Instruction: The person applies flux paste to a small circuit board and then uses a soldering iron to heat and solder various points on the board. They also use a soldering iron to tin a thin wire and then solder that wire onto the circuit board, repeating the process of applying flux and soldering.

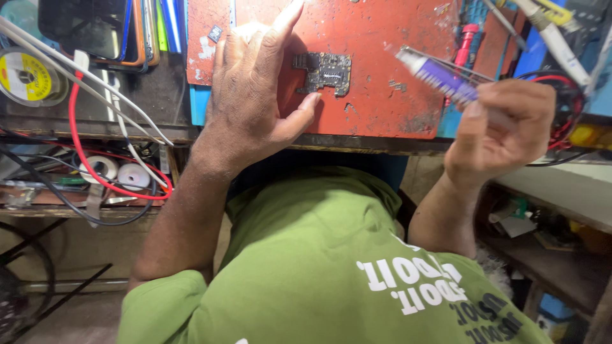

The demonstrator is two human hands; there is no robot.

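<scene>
A small dark circuit board (pixel 324 71) lies on a worn red mat (pixel 382 38) on the bench. My left hand (pixel 255 95) rests flat on the mat just left of the board, fingers spread, with the thumb tip touching the board's lower edge. My right hand (pixel 503 130) is raised at the right above the bench edge and grips a purple and white brush (pixel 437 76), its bristled head pointing up and left toward the board. My green shirt fills the lower part of the head view.
Stacked phones (pixel 108 28) stand at the top left, with a solder spool (pixel 25 76) beside them. Red, white and black cables (pixel 95 153) hang over a lower shelf holding tape rolls (pixel 118 172). Tools and red wires (pixel 561 51) crowd the top right.
</scene>
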